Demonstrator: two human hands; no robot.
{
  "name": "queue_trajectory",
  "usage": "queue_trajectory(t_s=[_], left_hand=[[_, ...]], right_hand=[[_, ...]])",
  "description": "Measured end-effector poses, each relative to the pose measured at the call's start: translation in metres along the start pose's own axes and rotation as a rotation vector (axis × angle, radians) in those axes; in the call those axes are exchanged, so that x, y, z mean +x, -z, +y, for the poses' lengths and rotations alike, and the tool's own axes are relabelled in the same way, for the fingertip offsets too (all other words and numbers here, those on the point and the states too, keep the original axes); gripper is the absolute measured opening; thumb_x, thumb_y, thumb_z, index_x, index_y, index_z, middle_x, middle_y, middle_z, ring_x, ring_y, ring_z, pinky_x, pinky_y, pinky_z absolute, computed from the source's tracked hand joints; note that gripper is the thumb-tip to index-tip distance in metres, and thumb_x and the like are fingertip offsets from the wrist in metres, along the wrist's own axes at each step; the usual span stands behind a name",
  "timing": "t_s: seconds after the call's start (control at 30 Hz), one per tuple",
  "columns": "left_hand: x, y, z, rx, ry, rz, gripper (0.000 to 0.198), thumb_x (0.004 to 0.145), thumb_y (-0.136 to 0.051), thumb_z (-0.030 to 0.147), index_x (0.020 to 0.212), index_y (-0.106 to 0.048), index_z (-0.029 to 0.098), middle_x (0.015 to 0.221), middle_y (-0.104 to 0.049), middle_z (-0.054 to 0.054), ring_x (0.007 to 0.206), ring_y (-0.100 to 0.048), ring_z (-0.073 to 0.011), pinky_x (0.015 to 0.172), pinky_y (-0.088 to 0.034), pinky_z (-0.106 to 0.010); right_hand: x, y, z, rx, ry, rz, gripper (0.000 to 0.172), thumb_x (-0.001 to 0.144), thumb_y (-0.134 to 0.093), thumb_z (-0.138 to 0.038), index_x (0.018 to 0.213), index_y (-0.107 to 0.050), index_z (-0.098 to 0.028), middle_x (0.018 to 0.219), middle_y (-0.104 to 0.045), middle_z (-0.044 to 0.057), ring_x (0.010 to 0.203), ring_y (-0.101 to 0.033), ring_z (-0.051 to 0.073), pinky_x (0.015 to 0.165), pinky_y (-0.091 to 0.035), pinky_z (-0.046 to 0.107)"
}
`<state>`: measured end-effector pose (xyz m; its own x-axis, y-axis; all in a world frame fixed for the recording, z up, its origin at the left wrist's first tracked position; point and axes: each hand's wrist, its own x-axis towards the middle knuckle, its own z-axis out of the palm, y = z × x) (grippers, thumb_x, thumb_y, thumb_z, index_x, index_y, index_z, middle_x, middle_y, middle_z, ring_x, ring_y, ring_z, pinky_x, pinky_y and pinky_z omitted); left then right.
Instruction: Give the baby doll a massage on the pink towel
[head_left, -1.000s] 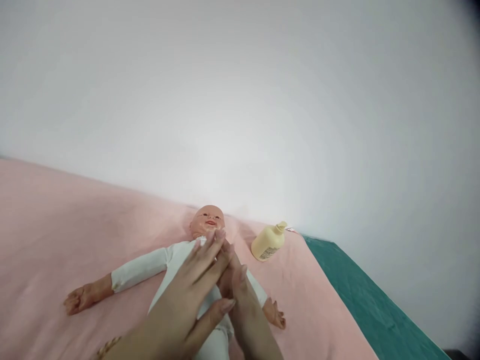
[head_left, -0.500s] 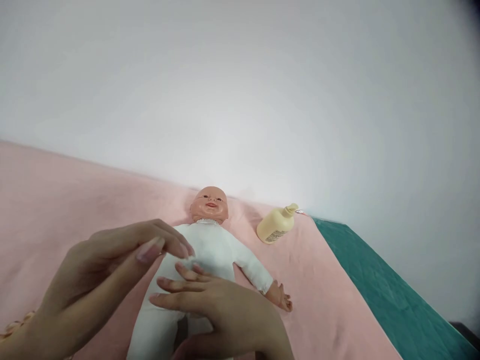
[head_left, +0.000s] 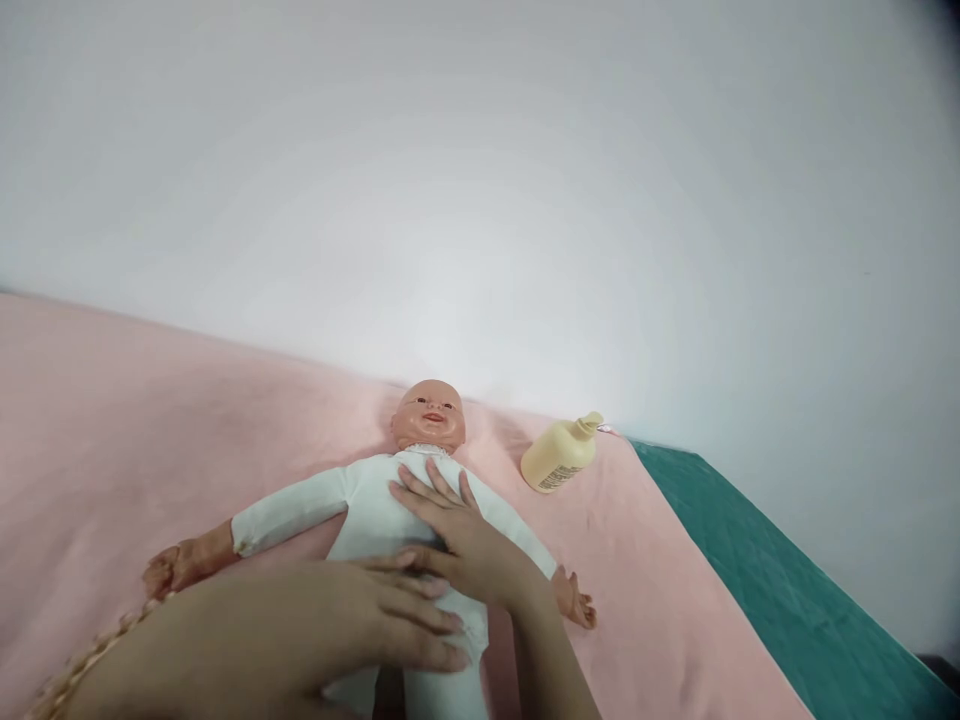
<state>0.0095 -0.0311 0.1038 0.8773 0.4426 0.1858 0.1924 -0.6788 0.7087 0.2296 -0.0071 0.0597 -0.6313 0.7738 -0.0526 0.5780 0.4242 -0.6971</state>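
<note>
A baby doll (head_left: pixel 375 510) in a white cloth body lies face up, its head toward the wall and both arms spread. My right hand (head_left: pixel 469 535) rests with spread fingers on the doll's upper chest, just below the collar. Lower down, my left hand (head_left: pixel 352 620) lies across the belly, fingers stretched out and pointing right; its thumb side is close to my right thumb. Neither hand holds anything. My left hand and wrist cover part of the doll's lower body. A beaded bracelet (head_left: pixel 94 660) circles my left wrist.
A pale yellow pump bottle (head_left: pixel 559 456) stands right of the doll's head. Beneath everything is a pink cloth (head_left: pixel 660 600), with a green surface (head_left: pixel 780 570) along its right side. A white wall (head_left: pixel 480 200) rises behind.
My right hand has moved up from the belly onto the chest. My left hand has come down and to the right, flattening over the belly. The doll's arm on the left is now uncovered.
</note>
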Motion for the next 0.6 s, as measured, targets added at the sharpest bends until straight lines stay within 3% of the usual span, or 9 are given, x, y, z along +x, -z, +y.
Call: queue_trajectory(t_s=[0.07,0.13,0.33,0.4,0.5,0.6], left_hand=[[-0.002,0.005,-0.007,0.005,0.093,-0.158,0.055,0.088,-0.069,0.044,0.140,-0.051,0.046,0.143,-0.056,0.008,0.137,-0.050,-0.0239,0.118,-0.031,-0.043],[-0.003,0.008,-0.010,-0.004,0.172,-0.206,0.056,0.089,-0.068,0.043,0.142,-0.048,0.045,0.146,-0.052,0.008,0.141,-0.044,-0.0253,0.119,-0.026,-0.048],[0.009,-0.007,-0.010,-0.155,0.052,-0.240,0.049,0.090,-0.068,0.031,0.138,-0.058,0.035,0.136,-0.063,0.004,0.133,-0.054,-0.0234,0.121,-0.026,-0.036],[0.016,-0.014,-0.017,-0.140,0.012,-0.209,0.045,0.093,-0.063,0.029,0.137,-0.059,0.036,0.134,-0.065,0.005,0.133,-0.053,-0.0220,0.123,-0.021,-0.034],[0.023,-0.022,-0.036,-0.012,0.003,-0.130,0.045,0.095,-0.060,0.041,0.139,-0.058,0.035,0.141,-0.060,0.004,0.139,-0.047,-0.0215,0.124,-0.018,-0.033],[0.025,-0.027,-0.060,0.130,0.077,-0.035,0.053,0.097,-0.053,0.051,0.147,-0.048,0.035,0.152,-0.048,0.003,0.147,-0.034,-0.0225,0.125,-0.014,-0.040]], right_hand=[[-0.001,0.003,0.006,0.014,0.018,-0.014,0.054,0.101,-0.055,-0.034,0.151,-0.035,-0.038,0.161,-0.024,-0.004,0.153,-0.006,0.023,0.121,0.002,0.059],[-0.003,0.008,0.012,0.030,0.034,-0.038,0.049,0.103,-0.049,-0.036,0.151,-0.036,-0.037,0.161,-0.023,-0.004,0.153,-0.006,0.021,0.122,0.001,0.058],[-0.008,0.019,0.025,0.100,0.054,-0.023,0.044,0.105,-0.042,-0.040,0.149,-0.040,-0.034,0.160,-0.028,-0.002,0.152,-0.011,0.018,0.124,-0.007,0.052],[-0.009,0.020,0.026,0.125,0.058,-0.002,0.045,0.105,-0.044,-0.041,0.149,-0.041,-0.033,0.159,-0.030,-0.001,0.151,-0.015,0.018,0.124,-0.008,0.052],[-0.010,0.021,0.024,0.189,0.057,0.029,0.047,0.103,-0.046,-0.046,0.148,-0.043,-0.030,0.157,-0.035,0.001,0.151,-0.018,0.018,0.124,-0.011,0.050],[-0.012,0.020,0.021,0.302,0.010,0.114,0.049,0.101,-0.048,-0.051,0.145,-0.049,-0.029,0.154,-0.042,0.003,0.148,-0.029,0.020,0.121,-0.025,0.049]])
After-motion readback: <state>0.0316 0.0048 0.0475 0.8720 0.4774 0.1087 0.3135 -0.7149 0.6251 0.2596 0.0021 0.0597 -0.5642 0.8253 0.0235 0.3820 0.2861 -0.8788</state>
